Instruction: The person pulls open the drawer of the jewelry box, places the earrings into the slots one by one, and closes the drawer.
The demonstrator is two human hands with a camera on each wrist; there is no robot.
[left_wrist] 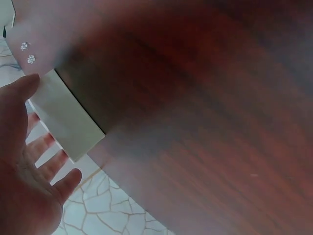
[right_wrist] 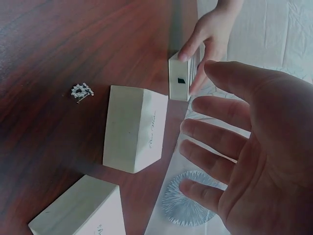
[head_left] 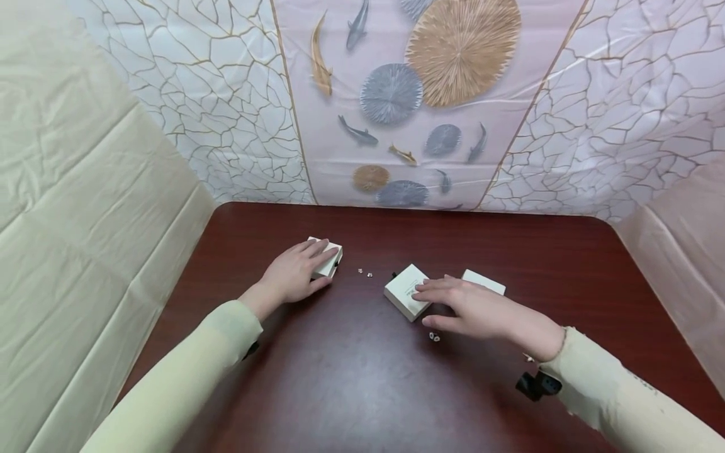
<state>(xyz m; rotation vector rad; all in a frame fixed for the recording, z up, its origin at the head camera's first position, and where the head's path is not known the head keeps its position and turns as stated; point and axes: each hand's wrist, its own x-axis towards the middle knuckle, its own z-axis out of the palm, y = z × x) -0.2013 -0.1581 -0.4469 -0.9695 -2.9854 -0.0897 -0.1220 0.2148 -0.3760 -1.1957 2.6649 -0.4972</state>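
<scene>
My left hand (head_left: 297, 270) lies with extended fingers over a small white box (head_left: 325, 267) at the table's back left. Its thumb touches the box's near side, as the left wrist view also shows. A dark tab shows on that box. Over the right edge of a second white box (head_left: 404, 289), which has script on its lid, hovers my right hand (head_left: 467, 305). Its fingers are extended and hold nothing in the right wrist view. A third white box (head_left: 486, 281) is partly hidden behind that hand. Below it lies a pair of small sparkly earrings (head_left: 434, 337).
Two small sparkly studs (head_left: 365, 273) lie between the left and middle boxes. Another small piece (head_left: 529, 358) sits by the right wrist, partly hidden by the sleeve. The dark wooden table (head_left: 351, 384) meets a patterned cloth (head_left: 396, 157) at the back.
</scene>
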